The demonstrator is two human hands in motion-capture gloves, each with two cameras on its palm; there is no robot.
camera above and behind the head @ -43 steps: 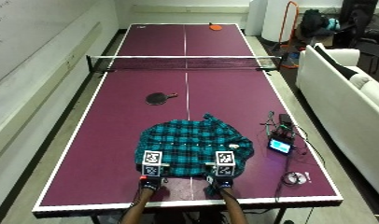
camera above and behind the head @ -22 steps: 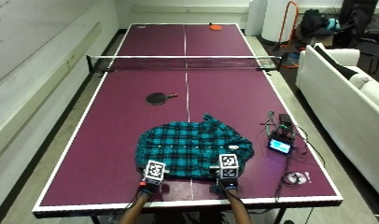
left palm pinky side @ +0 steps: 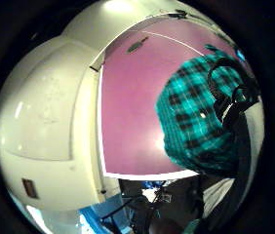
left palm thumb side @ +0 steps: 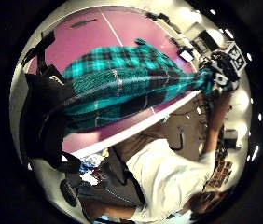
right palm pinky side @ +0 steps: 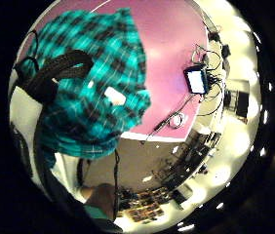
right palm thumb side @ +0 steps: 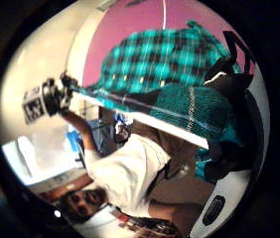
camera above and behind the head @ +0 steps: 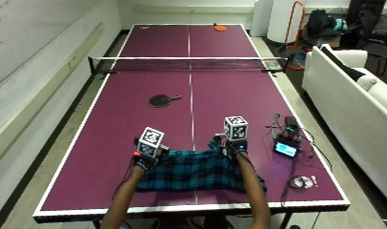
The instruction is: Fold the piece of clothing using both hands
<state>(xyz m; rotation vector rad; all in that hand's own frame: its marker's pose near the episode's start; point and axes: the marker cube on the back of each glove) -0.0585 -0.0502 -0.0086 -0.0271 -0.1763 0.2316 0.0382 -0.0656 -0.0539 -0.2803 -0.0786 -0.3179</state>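
A teal and dark plaid shirt (camera above and behind the head: pixel 193 174) lies near the front edge of the purple table (camera above and behind the head: pixel 117 143). My left hand (camera above and behind the head: pixel 146 157) and right hand (camera above and behind the head: pixel 235 148) each pinch a corner of one edge and hold it lifted over the far side of the shirt, stretched between them. In the left thumb side palm view the shirt (left palm thumb side: pixel 122 88) runs taut from the palm to the other hand (left palm thumb side: pixel 220 74). The right thumb side palm view shows the same cloth (right palm thumb side: pixel 179 99) stretched to the other hand (right palm thumb side: pixel 55 96).
A black paddle (camera above and behind the head: pixel 163 99) lies mid-table and the net (camera above and behind the head: pixel 188 64) stands beyond it. A small device with a lit screen (camera above and behind the head: pixel 286 149) and its cables sit right of the shirt, a tape roll (camera above and behind the head: pixel 301 182) nearer the front. A white sofa (camera above and behind the head: pixel 358 95) flanks the table's right.
Both hands have moved from the table's front edge away toward the net, carrying the shirt's near edge up and over the rest. The shirt now covers a shorter stretch of table.
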